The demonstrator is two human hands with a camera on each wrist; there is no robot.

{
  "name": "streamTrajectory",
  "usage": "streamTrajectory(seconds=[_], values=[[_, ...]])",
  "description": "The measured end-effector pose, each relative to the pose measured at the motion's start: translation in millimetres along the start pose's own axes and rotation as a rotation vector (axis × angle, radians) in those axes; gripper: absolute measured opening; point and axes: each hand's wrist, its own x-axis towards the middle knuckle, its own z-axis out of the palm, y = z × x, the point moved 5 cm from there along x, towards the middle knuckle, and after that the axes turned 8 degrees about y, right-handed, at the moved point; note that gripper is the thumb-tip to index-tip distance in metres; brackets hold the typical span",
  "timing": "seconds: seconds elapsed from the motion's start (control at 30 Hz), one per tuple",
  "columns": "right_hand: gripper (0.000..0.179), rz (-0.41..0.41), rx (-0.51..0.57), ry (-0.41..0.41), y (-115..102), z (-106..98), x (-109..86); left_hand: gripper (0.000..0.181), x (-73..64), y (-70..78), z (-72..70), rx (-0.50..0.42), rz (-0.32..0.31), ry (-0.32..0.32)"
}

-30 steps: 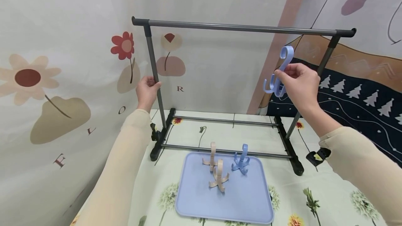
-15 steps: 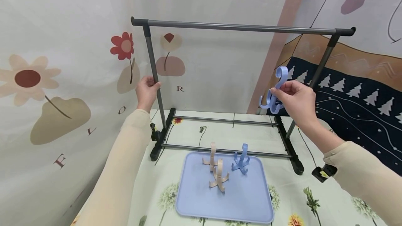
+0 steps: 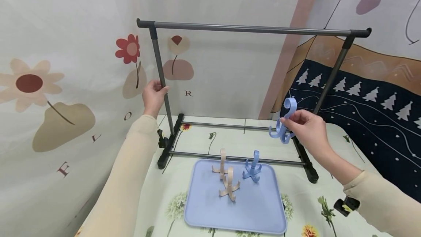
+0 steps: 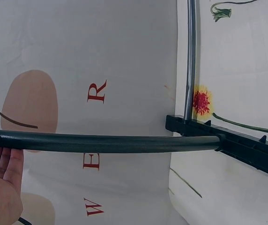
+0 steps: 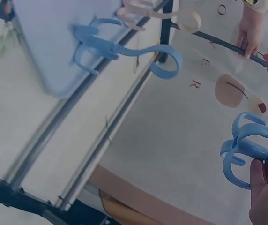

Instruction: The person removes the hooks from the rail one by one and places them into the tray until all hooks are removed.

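My left hand (image 3: 154,98) grips the left upright post (image 3: 159,61) of a dark metal rack, thumb in front and fingers behind; the left wrist view shows the same post (image 4: 106,142) between thumb and fingers. With thumb and fingertips my right hand (image 3: 307,131) pinches a blue multi-prong hook (image 3: 283,130) by its stem, its curved top upward, in front of the rack's right side. The right wrist view shows the prongs of this held hook (image 5: 239,147) fanning out. A second blue hook (image 3: 252,169) and two beige hooks (image 3: 229,187) stand on a blue tray (image 3: 210,215).
The rack's top bar (image 3: 250,28) spans above both hands. Its black feet (image 3: 306,164) and lower crossbars (image 3: 204,154) stand on a flower-print cloth (image 3: 332,193), directly behind the tray. Printed fabric (image 3: 230,76) hangs behind and to the left.
My right hand has lowered the blue hook from near the top bar to well below it, shifting slightly left. My left hand stays on the post.
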Motion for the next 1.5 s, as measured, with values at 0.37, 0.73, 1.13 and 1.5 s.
streamTrajectory(seconds=[0.37,0.73,1.13,1.5], values=[[0.03,0.057,0.035,-0.043,23.0,15.7,-32.3,0.029,0.8,-2.4,0.8,0.002,0.0,0.005],[0.021,0.131,0.068,-0.088,39.5,33.5,-63.4,0.029,0.1,-1.1,1.3,-0.001,0.008,0.007],[0.016,0.216,0.066,-0.127,65.7,57.4,-98.4,0.028,0.5,-2.1,0.7,-0.001,0.024,0.018],[0.016,0.381,0.121,-0.139,77.8,82.0,-128.3,0.027,-1.1,-0.5,0.0,-0.004,0.018,0.024]])
